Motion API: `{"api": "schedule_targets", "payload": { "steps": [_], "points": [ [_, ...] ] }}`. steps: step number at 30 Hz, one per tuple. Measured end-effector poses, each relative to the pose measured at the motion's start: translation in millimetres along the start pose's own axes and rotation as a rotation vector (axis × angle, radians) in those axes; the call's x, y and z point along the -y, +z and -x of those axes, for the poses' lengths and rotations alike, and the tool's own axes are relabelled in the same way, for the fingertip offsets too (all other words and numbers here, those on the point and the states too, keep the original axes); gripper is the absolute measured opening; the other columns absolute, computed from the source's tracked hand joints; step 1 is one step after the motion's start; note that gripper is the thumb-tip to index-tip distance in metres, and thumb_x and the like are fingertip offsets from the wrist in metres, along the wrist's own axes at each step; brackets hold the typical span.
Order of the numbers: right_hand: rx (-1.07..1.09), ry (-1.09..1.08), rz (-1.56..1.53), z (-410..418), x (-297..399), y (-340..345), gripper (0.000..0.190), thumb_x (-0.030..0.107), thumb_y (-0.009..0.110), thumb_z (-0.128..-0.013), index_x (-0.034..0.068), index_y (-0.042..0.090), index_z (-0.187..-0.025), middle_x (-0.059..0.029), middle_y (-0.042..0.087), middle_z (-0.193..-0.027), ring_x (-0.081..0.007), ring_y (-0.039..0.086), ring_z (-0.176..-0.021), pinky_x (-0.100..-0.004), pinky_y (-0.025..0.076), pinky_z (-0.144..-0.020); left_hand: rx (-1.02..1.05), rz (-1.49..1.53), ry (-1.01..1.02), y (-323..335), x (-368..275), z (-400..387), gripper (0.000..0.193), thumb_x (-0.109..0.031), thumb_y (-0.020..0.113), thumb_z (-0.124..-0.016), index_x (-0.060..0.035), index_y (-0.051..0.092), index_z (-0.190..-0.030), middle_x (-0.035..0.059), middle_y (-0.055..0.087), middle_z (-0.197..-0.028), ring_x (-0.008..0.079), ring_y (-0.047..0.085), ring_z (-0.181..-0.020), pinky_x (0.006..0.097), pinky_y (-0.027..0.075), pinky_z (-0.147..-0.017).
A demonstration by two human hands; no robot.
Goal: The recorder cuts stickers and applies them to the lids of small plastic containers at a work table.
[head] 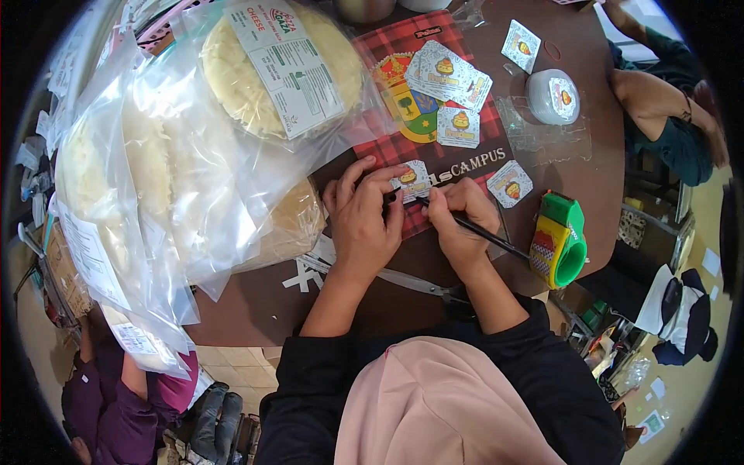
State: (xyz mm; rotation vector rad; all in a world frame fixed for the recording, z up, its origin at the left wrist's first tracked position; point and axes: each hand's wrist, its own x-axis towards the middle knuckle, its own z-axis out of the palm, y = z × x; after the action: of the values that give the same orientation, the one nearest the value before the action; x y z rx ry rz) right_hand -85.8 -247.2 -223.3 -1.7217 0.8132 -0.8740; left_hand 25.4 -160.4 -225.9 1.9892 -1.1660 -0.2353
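My left hand [366,215] rests on a notebook with a red plaid cover [414,216]. Its fingertips press a small printed card [411,181] flat, and a small black piece [393,196], perhaps a pen cap, is pinched near the thumb. A slim black pen [491,233] is in my right hand [465,224], its tip at the card's lower right edge. Several similar cards [447,74] lie loosely stacked farther up the cover. One more card [509,184] lies to the right of my right hand.
Clear bags of flat pizza bases [232,81] crowd the left. A green and yellow tape dispenser [558,241] stands right, below a round plastic tub [552,97]. Scissors [415,283] lie by my wrists on the brown table [244,314]. Other people sit at lower left and upper right.
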Motion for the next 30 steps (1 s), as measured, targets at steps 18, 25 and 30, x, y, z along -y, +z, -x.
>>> {"api": "schedule_targets", "payload": {
  "steps": [18, 25, 30],
  "points": [
    [-0.019, -0.042, 0.169, -3.1, 4.6, 4.1, 0.019, -0.004, 0.066, -0.072, 0.003, 0.050, -0.063, -0.0068, 0.054, -0.061, -0.0162, 0.055, -0.052, -0.0261, 0.042, -0.047, -0.019, 0.002, 0.012, 2.3, -0.1, -0.8, 0.024, -0.005, 0.064, -0.073, -0.0084, 0.049, -0.091, -0.0020, 0.062, -0.104, 0.0262, 0.049, -0.108, 0.0425, 0.030, -0.087],
    [-0.043, -0.283, 0.284, -7.2, 30.8, -47.6, 0.012, 0.010, 0.059, -0.083, -0.002, 0.062, -0.086, -0.0146, 0.064, -0.080, -0.0251, 0.062, -0.075, -0.0311, 0.048, -0.069, -0.029, -0.044, 0.033, 0.0, -6.9, -7.9, 0.024, -0.007, 0.066, -0.073, -0.0084, 0.049, -0.090, -0.0014, 0.062, -0.104, 0.0253, 0.050, -0.106, 0.0420, 0.031, -0.086],
    [-0.124, -0.264, 0.647, -12.8, 25.7, -77.5, 0.016, 0.007, 0.062, -0.080, -0.001, 0.060, -0.093, -0.0189, 0.059, -0.099, -0.0289, 0.059, -0.090, -0.0346, 0.047, -0.077, -0.096, -0.304, 0.092, 6.2, -19.8, -30.2, 0.020, -0.010, 0.066, -0.072, -0.0087, 0.051, -0.086, -0.0005, 0.061, -0.098, 0.0236, 0.052, -0.097, 0.0393, 0.034, -0.083]
  ]
}}
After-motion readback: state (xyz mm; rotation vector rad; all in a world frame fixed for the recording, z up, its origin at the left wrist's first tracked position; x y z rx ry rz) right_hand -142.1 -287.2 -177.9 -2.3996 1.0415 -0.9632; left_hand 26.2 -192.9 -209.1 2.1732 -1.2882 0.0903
